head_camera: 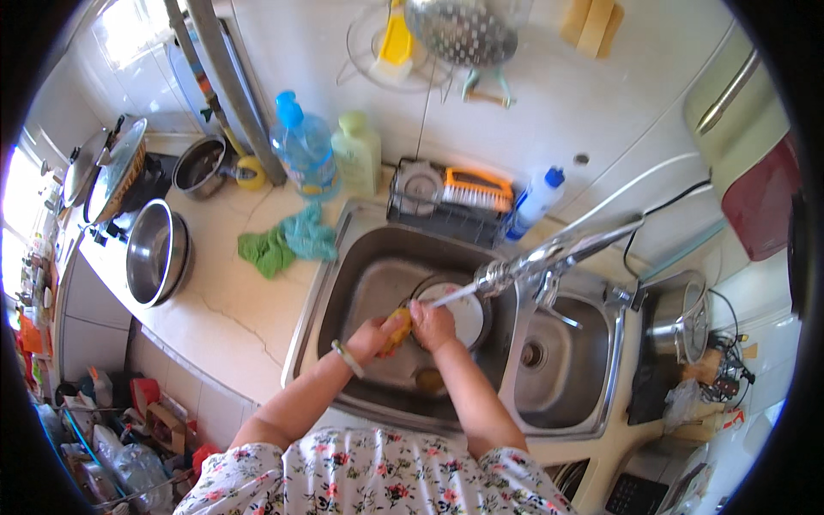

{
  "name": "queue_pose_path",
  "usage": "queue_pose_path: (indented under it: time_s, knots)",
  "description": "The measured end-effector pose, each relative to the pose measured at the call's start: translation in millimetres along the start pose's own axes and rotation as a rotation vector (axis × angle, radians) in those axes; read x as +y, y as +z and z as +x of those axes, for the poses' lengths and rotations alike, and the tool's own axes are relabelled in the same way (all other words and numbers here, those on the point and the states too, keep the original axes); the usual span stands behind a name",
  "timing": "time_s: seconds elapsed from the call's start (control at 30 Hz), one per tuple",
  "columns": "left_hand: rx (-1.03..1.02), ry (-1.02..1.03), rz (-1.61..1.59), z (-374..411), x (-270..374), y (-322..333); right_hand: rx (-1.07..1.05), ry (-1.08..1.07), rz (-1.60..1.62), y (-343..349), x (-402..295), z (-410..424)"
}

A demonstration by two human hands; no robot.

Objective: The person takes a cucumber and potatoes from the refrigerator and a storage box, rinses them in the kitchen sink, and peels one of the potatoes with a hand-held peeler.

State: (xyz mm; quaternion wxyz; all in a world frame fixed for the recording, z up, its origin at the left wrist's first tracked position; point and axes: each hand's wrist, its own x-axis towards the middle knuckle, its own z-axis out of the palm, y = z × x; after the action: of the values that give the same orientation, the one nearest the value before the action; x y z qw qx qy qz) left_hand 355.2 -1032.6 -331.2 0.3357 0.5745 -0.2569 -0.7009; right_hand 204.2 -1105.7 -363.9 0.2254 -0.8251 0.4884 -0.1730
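Observation:
Over the large basin of a steel double sink [328,302], my left hand [376,336] is closed around a yellow-orange object [399,329], perhaps a sponge or a fruit; its kind is unclear. My right hand [434,324] is close beside it, under the stream from the chrome faucet [515,273]. Whether the right fingers also hold something is hidden. Below my right hand a white plate [468,315] lies in a round metal bowl in the basin. A light bangle circles my left wrist.
Green cloth [265,252] and teal cloth [309,235] lie left of the sink, near stacked metal bowls [154,254]. Behind the basin, a wire rack [444,222] holds an orange brush [477,188]. A blue pump bottle [306,154] stands by the wall; a steel pot [676,322] is at the right.

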Motion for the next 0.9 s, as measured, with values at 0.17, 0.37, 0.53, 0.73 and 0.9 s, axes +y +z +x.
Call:
queue_pose_path:
  time_s: [0.17, 0.37, 0.53, 0.73, 0.9]
  knots:
    - [-0.038, -0.040, -0.071, 17.6, 8.4, -5.0, 0.036, 0.259, 0.925, 4.7, 5.2, -1.0]
    - [-0.153, 0.087, -0.275, 53.0, 12.7, 33.7, -0.105, 0.193, 0.863, -31.8, 20.1, -7.9]
    - [-0.168, 0.089, -0.116, 39.5, 17.1, 24.0, -0.214, 0.120, 0.389, -91.5, 55.6, -13.0]
    - [-0.073, 0.041, 0.295, 12.0, 2.4, -4.2, 0.325, -0.072, 0.158, -161.0, 12.2, 46.3]
    - [0.050, 0.049, 0.336, 4.7, -15.3, -9.1, 0.363, -0.195, 1.145, -221.5, -53.4, 149.0]
